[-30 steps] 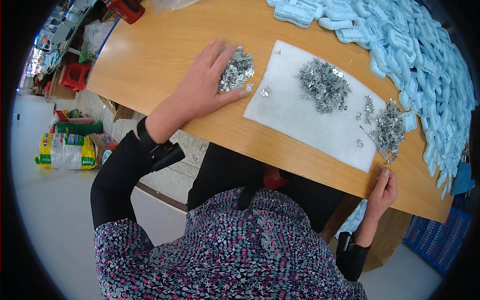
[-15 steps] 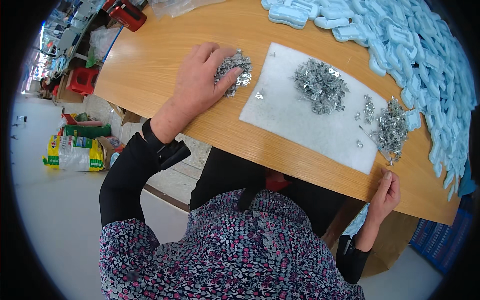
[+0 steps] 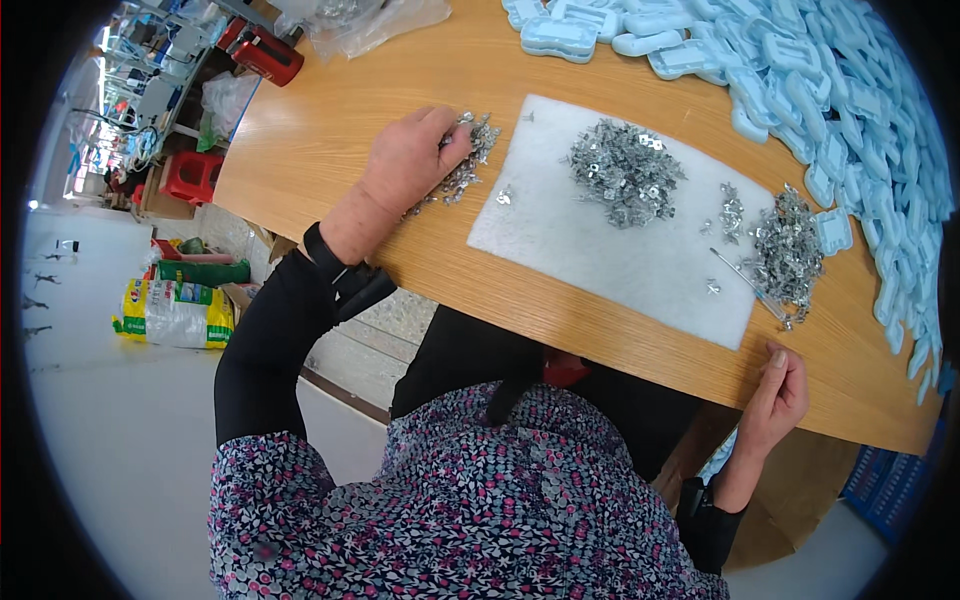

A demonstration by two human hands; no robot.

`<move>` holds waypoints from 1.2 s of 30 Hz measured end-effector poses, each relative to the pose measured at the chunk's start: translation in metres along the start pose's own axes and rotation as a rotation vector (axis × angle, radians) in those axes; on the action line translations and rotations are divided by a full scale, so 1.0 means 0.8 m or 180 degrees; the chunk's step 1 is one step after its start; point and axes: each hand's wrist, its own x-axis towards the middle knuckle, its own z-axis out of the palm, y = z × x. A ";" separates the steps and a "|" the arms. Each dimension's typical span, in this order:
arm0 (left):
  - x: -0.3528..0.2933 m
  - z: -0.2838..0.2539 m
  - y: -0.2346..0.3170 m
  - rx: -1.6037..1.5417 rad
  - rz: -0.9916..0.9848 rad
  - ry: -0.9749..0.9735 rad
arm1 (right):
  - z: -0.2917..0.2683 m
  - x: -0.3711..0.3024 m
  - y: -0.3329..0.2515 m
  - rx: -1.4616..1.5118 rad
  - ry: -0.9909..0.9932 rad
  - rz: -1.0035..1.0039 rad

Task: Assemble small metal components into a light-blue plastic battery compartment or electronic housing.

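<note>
My left hand (image 3: 412,162) lies over a small heap of silvery metal clips (image 3: 478,140) on the left of the table. Its fingers curl down into the heap, their tips hidden, and the thumb presses on the clips. At the front edge on the right, my right hand (image 3: 778,400) rests with curled fingers, thumb against the forefinger and nothing showing between them. A white padded sheet (image 3: 560,255) carries a large pile of clips (image 3: 625,172) in its middle. Another pile of clips (image 3: 788,245) sits at its right edge, beside a thin metal rod (image 3: 735,268).
Many light blue plastic cases (image 3: 800,90) cover the table's far right. One blue case (image 3: 832,231) touches the right pile. A clear plastic bag (image 3: 375,25) and a red container (image 3: 265,52) are at the back left. Below stand a red stool (image 3: 192,177) and a yellow-green sack (image 3: 180,315).
My left hand has curled more tightly and drawn slightly toward me, with clips now strewn below it. My right hand stays at the table edge. The whole view has shifted slightly.
</note>
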 end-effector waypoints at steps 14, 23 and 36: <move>0.024 -0.008 0.101 -0.0736 -0.0202 -0.0532 | -0.003 -0.003 0.006 0.0243 -0.0025 0.0042; 0.022 -0.017 0.126 -0.0986 -0.0390 -0.0870 | -0.006 -0.003 0.007 0.0237 -0.0030 0.0073; 0.036 -0.052 0.128 -0.1361 -0.1174 -0.1496 | -0.011 -0.004 0.008 0.0301 -0.0057 0.0007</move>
